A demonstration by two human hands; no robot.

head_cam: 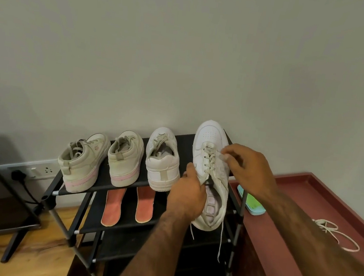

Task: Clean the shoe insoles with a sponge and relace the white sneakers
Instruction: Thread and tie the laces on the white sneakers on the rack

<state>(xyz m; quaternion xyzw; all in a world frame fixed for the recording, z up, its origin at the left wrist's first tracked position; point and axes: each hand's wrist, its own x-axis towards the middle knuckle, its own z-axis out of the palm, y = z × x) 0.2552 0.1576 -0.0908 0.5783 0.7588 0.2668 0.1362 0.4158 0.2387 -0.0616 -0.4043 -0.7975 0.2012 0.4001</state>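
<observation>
Trainer: Sneaker first. You held the white sneaker [211,134] over the right end of the shoe rack's [184,145] top shelf, toe toward the wall, beside three other sneakers [126,158] standing there.

Spotter: Your left hand [189,193] gripped its side near the collar. Your right hand [249,168] pinched at the lace [209,161] by the eyelet rows.

Trainer: That shoe looked light to me, with a soft upper likely to buckle under a squeeze. I judged the stiffer sole or heel the safer hold.

Spotter: Your lace looked thin and limp, and its ends [220,244] dangled below the heel. You would probably have steered it best from the tip.

Trainer: Your orange insoles [112,207] lay on the second shelf. The green sponge [251,203] sat on the red ledge [294,196], well apart from a loose lace [336,232].
</observation>
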